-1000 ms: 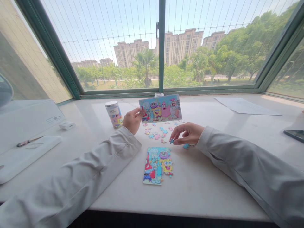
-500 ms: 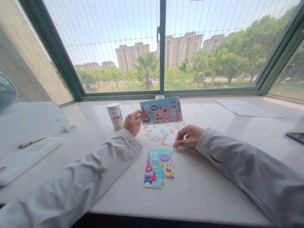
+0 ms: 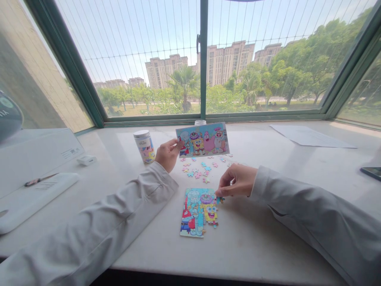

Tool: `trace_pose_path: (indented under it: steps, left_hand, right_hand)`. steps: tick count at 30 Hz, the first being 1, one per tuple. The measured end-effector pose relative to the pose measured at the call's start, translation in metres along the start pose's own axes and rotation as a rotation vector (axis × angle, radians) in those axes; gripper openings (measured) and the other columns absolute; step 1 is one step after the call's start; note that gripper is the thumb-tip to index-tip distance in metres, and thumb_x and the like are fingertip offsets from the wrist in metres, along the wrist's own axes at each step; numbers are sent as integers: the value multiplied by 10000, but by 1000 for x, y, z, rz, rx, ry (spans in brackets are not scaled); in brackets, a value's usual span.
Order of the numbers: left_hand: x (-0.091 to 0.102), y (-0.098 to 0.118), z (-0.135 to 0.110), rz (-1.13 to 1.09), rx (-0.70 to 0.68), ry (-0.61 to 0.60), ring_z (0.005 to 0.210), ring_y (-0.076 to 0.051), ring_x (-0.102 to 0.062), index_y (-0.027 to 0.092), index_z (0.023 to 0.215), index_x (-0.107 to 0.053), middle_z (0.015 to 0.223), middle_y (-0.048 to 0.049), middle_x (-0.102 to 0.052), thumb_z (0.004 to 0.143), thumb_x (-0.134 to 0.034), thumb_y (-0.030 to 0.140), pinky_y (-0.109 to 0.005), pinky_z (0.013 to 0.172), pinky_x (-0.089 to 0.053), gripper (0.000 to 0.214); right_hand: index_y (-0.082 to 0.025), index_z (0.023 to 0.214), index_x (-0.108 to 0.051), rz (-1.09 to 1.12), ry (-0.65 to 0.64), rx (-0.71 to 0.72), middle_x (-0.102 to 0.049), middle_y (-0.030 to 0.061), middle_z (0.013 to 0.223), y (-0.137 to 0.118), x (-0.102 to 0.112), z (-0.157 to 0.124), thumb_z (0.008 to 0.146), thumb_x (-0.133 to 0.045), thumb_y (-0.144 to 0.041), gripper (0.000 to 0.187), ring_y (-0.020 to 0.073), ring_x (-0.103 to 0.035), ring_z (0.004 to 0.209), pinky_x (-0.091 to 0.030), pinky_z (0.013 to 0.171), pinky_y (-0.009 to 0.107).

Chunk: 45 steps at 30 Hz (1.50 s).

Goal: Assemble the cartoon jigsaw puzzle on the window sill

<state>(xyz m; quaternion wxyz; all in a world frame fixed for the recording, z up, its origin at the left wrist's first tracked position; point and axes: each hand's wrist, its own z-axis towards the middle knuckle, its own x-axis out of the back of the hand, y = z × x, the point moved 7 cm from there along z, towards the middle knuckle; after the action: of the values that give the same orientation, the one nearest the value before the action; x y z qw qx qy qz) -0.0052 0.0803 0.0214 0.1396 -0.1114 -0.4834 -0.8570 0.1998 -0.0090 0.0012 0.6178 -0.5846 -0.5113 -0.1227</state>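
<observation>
A partly assembled cartoon jigsaw puzzle lies flat on the white sill. My right hand pinches a small blue puzzle piece and holds it at the puzzle's upper right edge. My left hand is closed on the left end of a cartoon reference card, held upright above the sill. Several loose pastel puzzle pieces are scattered between the card and the puzzle.
A small cartoon-printed canister with a white lid stands left of my left hand. A white box, a white tray with a pen and a small white case sit at left. Paper and a phone lie at right.
My right hand moved toward me from the loose pieces, carrying the blue piece down to the puzzle's upper right edge. The left hand and card stayed nearly still.
</observation>
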Motion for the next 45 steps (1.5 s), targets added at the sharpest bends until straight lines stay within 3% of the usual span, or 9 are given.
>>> trace_pose_path:
  steps: [8, 14, 25, 33, 45]
  left_hand:
    - [-2, 0, -1, -17, 7, -20, 494, -131, -540, 178, 1026, -707, 671, -19, -697, 819, -587, 477, -246, 521, -431, 382]
    - [-1, 1, 0, -18, -25, 13, 591, -162, -612, 176, 971, -715, 729, -41, -721, 798, -605, 497, -251, 549, -460, 380]
    - [0, 3, -1, 33, -15, 12, 631, -170, -636, 190, 926, -708, 642, -10, -685, 811, -581, 486, -239, 548, -460, 341]
    - [-2, -2, 0, -30, -16, 18, 722, -203, -670, 189, 941, -718, 755, -43, -733, 790, -624, 469, -266, 626, -498, 332]
    - [-2, 0, 0, -2, -43, -1, 688, -182, -656, 176, 961, -717, 720, -26, -719, 817, -598, 445, -261, 652, -490, 327]
  right_hand:
    - [-208, 741, -786, -46, 6, -4, -673, 16, 643, 0, -5, 3, 620, -707, -616, 434, 110, -476, 548, -352, 529, 240]
    - [-205, 733, -782, -50, 7, -25, -668, 16, 634, 4, -6, 5, 619, -703, -622, 440, 115, -474, 554, -353, 532, 249]
    - [-202, 729, -785, -33, 15, -28, -713, 46, 680, 14, -6, 11, 585, -703, -673, 500, 177, -602, 673, -410, 607, 273]
    - [-191, 708, -761, -21, 20, -21, -693, 37, 664, 18, -7, 14, 558, -718, -682, 516, 161, -575, 645, -406, 608, 275]
    - [-208, 724, -778, -75, 24, -61, -671, 15, 642, 14, -2, 10, 578, -718, -655, 474, 154, -559, 648, -388, 617, 264]
